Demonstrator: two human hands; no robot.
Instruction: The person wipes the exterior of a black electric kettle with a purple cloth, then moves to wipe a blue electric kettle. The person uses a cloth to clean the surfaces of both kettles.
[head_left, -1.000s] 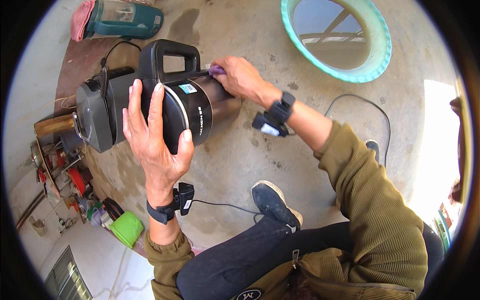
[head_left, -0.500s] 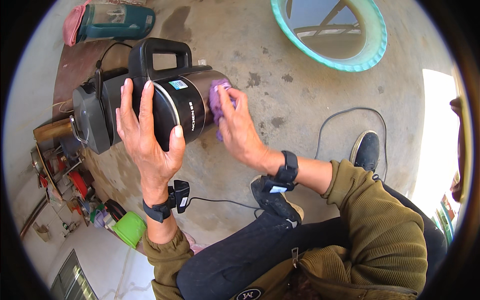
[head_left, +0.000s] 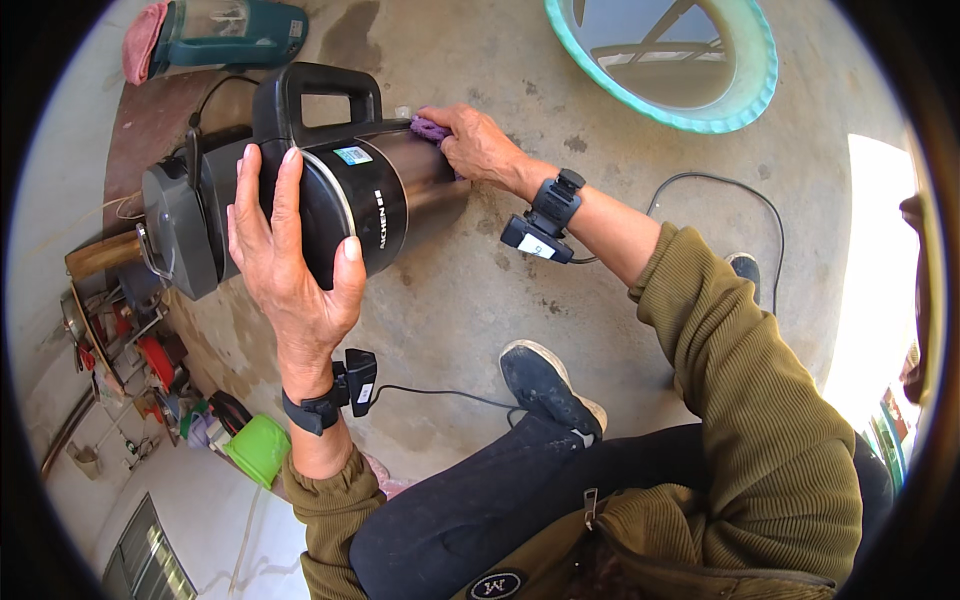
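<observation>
A large black and bronze jug-shaped kitchen appliance (head_left: 385, 210) with a black loop handle (head_left: 378, 100) stands on the floor in front of me, at the left. My left hand (head_left: 295, 255) rests on its black body, fingers and thumb spread, holding nothing. In my right hand (head_left: 482, 150) is a crumpled purple cloth (head_left: 430, 128), pressed against the bronze side near the handle's end. Most of the cloth is hidden under my fingers. Black straps with small boxes are on both wrists, and a cable trails from them.
A teal basin (head_left: 680, 118) of cloudy water stands at the far right. Beyond the appliance is a teal jug-like appliance (head_left: 225, 50) with a pink cloth (head_left: 146, 42) on it. Tools and a green container (head_left: 258, 450) crowd the left wall. Wet spots mark the concrete floor (head_left: 600, 240).
My right hand has moved with the cloth up and away from me along the bronze side, toward the handle. My left hand has stayed on the black body.
</observation>
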